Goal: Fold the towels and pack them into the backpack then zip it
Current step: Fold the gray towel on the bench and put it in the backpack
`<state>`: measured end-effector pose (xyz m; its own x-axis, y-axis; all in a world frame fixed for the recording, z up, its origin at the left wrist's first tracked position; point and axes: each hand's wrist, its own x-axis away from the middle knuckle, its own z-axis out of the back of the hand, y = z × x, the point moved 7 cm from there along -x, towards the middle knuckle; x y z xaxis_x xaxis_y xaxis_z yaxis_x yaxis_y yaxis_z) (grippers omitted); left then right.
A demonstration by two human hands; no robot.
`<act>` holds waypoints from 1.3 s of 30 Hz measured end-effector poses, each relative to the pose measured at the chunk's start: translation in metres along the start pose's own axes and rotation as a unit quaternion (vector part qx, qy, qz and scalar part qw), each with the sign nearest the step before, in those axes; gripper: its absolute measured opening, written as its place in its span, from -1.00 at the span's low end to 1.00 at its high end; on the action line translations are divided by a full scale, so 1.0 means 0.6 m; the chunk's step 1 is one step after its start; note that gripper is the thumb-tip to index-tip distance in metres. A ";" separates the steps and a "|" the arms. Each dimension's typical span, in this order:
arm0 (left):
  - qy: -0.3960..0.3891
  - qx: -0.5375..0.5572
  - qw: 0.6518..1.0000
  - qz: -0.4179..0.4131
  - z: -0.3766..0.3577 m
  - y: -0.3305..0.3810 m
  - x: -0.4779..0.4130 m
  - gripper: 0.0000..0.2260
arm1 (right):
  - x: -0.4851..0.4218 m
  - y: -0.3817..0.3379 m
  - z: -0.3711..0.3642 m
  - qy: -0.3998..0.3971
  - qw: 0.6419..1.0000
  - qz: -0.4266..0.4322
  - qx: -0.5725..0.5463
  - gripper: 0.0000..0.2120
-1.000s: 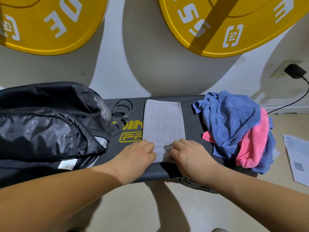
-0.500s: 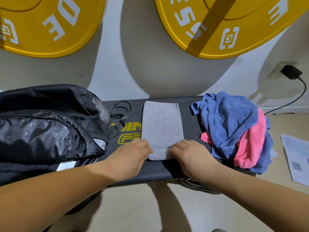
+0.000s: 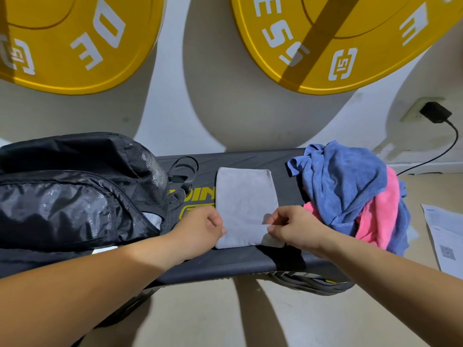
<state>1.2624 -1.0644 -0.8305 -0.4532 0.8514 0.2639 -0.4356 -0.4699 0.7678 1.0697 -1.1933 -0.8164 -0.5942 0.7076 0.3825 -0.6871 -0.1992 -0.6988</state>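
Observation:
A grey towel (image 3: pixel 245 196), folded into a long strip, lies flat across the middle of the dark bench (image 3: pixel 225 264). My left hand (image 3: pixel 200 229) pinches the strip's near left corner and my right hand (image 3: pixel 293 227) pinches its near right corner, both slightly lifting the near edge. A black backpack (image 3: pixel 70 194) lies on its side at the bench's left end, its opening toward the towel with something grey showing inside. A crumpled heap of blue towels (image 3: pixel 343 181) and a pink towel (image 3: pixel 378 214) sits at the bench's right end.
Two large yellow weight plates (image 3: pixel 325 33) lean on the white wall behind the bench. A black charger (image 3: pixel 434 112) with a cable is plugged in at the far right. Sheets of paper (image 3: pixel 446 236) lie on the floor to the right.
Both hands went from pressing flat on the grey towel's near end to pinching its near corners, which now rise a little off the bench.

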 end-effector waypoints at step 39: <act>0.000 -0.456 0.786 -0.416 -0.024 0.053 0.066 -0.84 | 0.030 -0.092 -0.021 0.147 0.837 0.370 0.375 -0.81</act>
<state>1.2192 -1.0487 -0.8042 0.2841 0.9526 -0.1088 -0.9583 0.2784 -0.0646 1.1022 -1.1609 -0.7785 -0.9203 0.3170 -0.2290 -0.3114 -0.9483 -0.0614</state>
